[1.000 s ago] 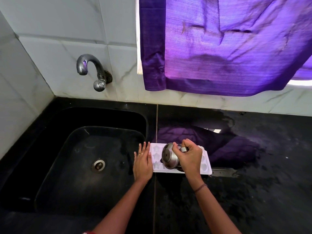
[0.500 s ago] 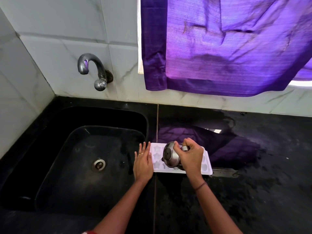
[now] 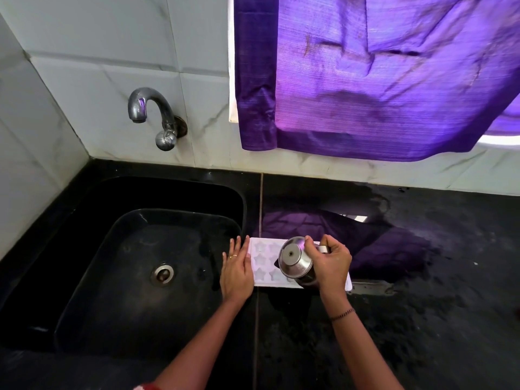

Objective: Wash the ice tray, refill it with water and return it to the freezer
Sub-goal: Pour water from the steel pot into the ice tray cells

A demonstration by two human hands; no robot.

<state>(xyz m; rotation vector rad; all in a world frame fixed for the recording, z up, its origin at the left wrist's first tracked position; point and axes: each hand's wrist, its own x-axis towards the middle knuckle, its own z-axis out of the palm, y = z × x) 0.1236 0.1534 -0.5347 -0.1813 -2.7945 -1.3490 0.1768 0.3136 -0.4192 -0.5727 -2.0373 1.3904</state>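
A white ice tray (image 3: 263, 258) with star-shaped cells lies flat on the black counter just right of the sink. My right hand (image 3: 332, 263) grips a small steel cup (image 3: 295, 261) by its handle and holds it tipped steeply over the tray's middle, its base turned toward me. My left hand (image 3: 236, 267) rests flat, fingers together, on the counter against the tray's left end. The right part of the tray is hidden under the cup and my right hand.
The black sink (image 3: 92, 249) with a steel drain (image 3: 162, 273) is to the left, and a steel tap (image 3: 153, 114) juts from the tiled wall above it. A purple curtain (image 3: 380, 80) hangs at the back right. The black counter (image 3: 422, 319) looks wet.
The cup stays tipped over the tray and shifts only slightly. My left hand has not moved.
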